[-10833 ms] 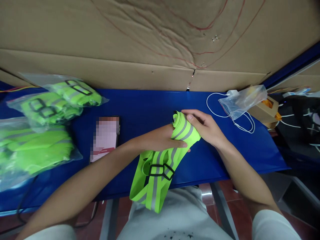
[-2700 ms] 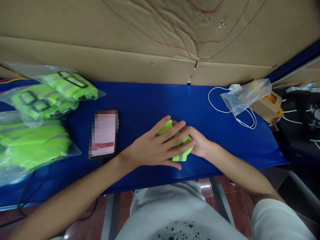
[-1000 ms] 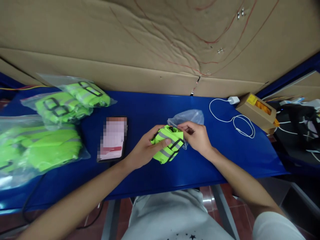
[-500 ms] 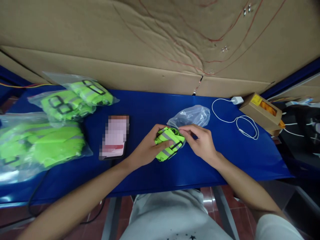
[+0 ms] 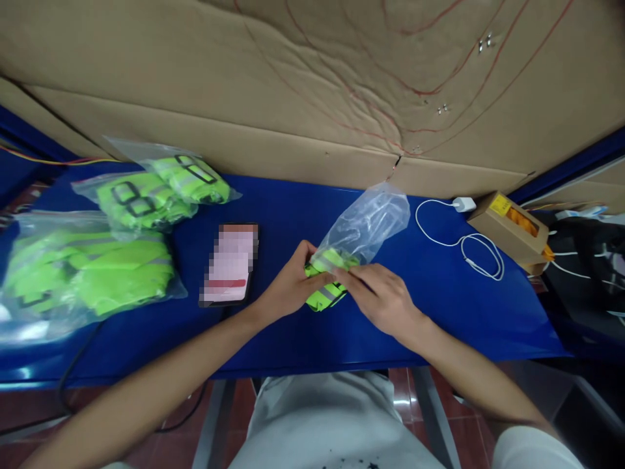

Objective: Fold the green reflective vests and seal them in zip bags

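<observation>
A folded neon-green reflective vest (image 5: pixel 323 286) with grey stripes lies on the blue table (image 5: pixel 430 306), its far end inside the mouth of a clear plastic bag (image 5: pixel 367 225). My left hand (image 5: pixel 288 290) is closed round the vest's near-left side. My right hand (image 5: pixel 378 299) grips the lower edge of the bag's mouth, with its fingers over the vest. The bag's closed end sticks up and away from me.
Three bagged green vests (image 5: pixel 88 277) (image 5: pixel 141 205) (image 5: pixel 198 179) lie at the left. A phone (image 5: pixel 230 264) lies beside my left hand. A white charger cable (image 5: pixel 469 244) and a brown cardboard box (image 5: pixel 512 225) are at the right. A cardboard wall (image 5: pixel 293 85) backs the table.
The rolled vest now sits partly inside the clear bag, which has been drawn over its far end and stands up higher. My right hand has shifted down onto the bag's mouth.
</observation>
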`<state>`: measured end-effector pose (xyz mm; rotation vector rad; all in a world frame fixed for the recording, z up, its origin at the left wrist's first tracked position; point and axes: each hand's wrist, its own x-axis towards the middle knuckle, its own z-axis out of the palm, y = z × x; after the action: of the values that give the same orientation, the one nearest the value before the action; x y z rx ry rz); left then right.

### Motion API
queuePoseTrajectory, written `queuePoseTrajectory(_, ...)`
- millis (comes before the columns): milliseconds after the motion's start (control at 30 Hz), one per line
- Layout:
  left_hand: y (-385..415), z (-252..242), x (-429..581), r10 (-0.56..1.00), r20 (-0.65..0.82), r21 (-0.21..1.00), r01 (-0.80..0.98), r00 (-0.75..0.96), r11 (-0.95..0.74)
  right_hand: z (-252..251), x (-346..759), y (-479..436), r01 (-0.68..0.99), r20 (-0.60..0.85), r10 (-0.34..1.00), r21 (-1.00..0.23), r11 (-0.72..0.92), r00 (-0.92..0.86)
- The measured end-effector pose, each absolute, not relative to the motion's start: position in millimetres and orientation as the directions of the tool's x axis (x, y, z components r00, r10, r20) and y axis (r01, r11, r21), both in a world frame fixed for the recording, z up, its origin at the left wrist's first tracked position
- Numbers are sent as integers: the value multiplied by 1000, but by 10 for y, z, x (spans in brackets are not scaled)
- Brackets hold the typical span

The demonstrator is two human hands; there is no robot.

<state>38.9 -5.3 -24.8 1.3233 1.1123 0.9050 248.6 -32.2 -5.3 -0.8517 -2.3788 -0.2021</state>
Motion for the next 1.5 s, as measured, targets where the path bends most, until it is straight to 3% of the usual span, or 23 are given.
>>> queuePoseTrajectory(100, -27, -294, 376, 977, -78, 995, 78, 197, 63, -69, 2386, -349, 580, 569, 542, -135, 804, -618)
queuePoseTrajectory(200, -23, -300, 380, 977, -115, 992, -29, 180, 122, -51, 2370, -332, 507, 575, 626, -379, 774, -526)
queuePoseTrajectory(267, -26, -271, 388, 978, -121, 983, -114, 170, 141, -36, 2414, -294, 492, 547, 750, -569, 659, -372)
queuePoseTrajectory(367, -32, -218, 391, 991, -63, 981, -176, 118, 84, -55, 2481, -214, 476, 337, 932, -803, 357, -130)
queuePoseTrajectory(433, -37, -197, 385, 996, -6, 987, -162, 88, 20, -92, 2471, -166, 329, 155, 981, -926, 185, -116)
queuePoseTrajectory(500, -41, -194, 376, 995, 42, 992, -121, 90, -31, -124, 2410, -142, 128, 62, 983, -988, 85, -175)
queuePoseTrajectory(600, -47, -214, 366, 988, 115, 993, -50, 98, -111, -142, 2291, -142, 13, 15, 977, -1000, 18, -213)
queuePoseTrajectory(867, -128, -333, 400, 982, 176, 979, 89, 70, -182, -191, 2278, -156, 167, 33, 996, -985, 47, -84)
queuePoseTrajectory(1000, -121, -354, 386, 966, 251, 964, 80, 64, -255, -199, 2294, -149, 171, 28, 993, -984, 47, -111)
queuePoseTrajectory(1133, -71, -332, 374, 964, 211, 977, -15, 161, -211, -202, 2294, -150, 195, -8, 989, -981, 21, -148)
queuePoseTrajectory(1300, -59, -289, 394, 985, 117, 992, -62, 126, -109, -231, 2256, -206, 347, -43, 982, -938, 24, -184)
queuePoseTrajectory(1400, -85, -255, 401, 990, 10, 996, -86, 138, 1, -280, 2190, -233, 260, -97, 972, -965, -39, -216)
queuePoseTrajectory(1500, -104, -222, 394, 992, -42, 996, -67, 120, 50, -329, 2099, -251, 31, -142, 948, -990, -139, -286)
